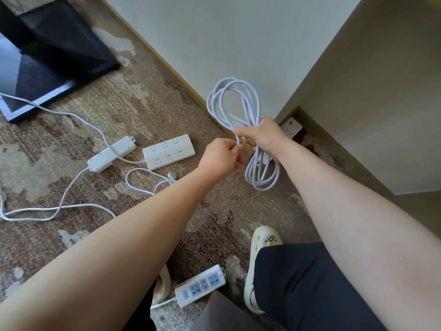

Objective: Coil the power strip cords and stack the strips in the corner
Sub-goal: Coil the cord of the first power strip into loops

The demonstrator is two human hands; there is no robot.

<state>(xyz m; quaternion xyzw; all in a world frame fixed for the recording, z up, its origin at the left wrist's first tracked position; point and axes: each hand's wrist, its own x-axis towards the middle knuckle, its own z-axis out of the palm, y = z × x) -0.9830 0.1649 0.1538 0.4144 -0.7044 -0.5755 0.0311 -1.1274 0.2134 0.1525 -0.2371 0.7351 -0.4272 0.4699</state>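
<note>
My right hand (262, 134) grips a white coiled cord (229, 101), whose loops stand above the fist and hang below it. Just left of it, my left hand (223, 156) pinches a strand of the same cord. One white power strip (291, 126) lies in the corner behind my right hand, partly hidden. On the carpet lie a wide white strip (169, 151), a narrow white strip (112, 154) on its side with a long loose cord (59, 209), and a blue-socket strip (200, 285) near my feet.
A white wall with a wooden baseboard (181, 77) runs diagonally to the corner, where a beige cabinet side (372, 91) stands. A black bag (59, 41) and a framed panel (28, 91) lie at the upper left. My slippered foot (260, 254) is near the blue-socket strip.
</note>
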